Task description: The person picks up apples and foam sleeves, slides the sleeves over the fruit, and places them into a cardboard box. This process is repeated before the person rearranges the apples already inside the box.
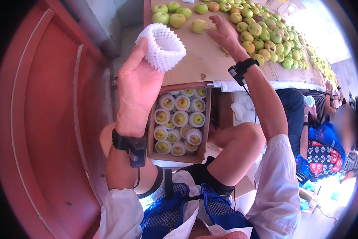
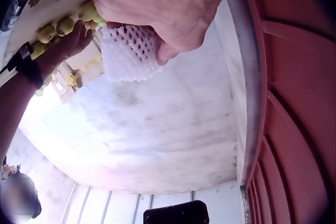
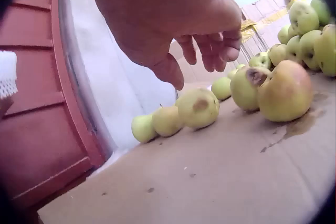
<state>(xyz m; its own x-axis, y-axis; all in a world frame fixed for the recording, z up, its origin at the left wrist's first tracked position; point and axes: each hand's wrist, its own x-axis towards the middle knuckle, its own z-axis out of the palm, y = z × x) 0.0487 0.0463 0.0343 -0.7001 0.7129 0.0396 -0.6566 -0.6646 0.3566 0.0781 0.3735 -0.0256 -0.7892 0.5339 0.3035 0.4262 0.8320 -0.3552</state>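
My left hand (image 1: pixel 140 85) holds up a white foam net sleeve (image 1: pixel 163 47), thumb on its near side; the sleeve looks empty, its opening upward. In the left wrist view the same sleeve (image 2: pixel 128 53) hangs between thumb and fingers. My right hand (image 1: pixel 226 36) is over the cardboard-covered table, fingers spread and slightly bent, close to a yellow-green apple (image 1: pixel 199 26). The right wrist view shows this hand (image 3: pixel 173 19) above several apples, one with a brown spot (image 3: pixel 198 108), with nothing visible in its fingers.
A carton (image 1: pixel 150 135) of apples in foam sleeves stands below the table edge, between my knees. A large apple pile (image 1: pixel 270 40) covers the table's right side. A red metal panel (image 1: pixel 47 119) is at the left. Other people sit at the right, beside a patterned bag (image 1: pixel 326 159).
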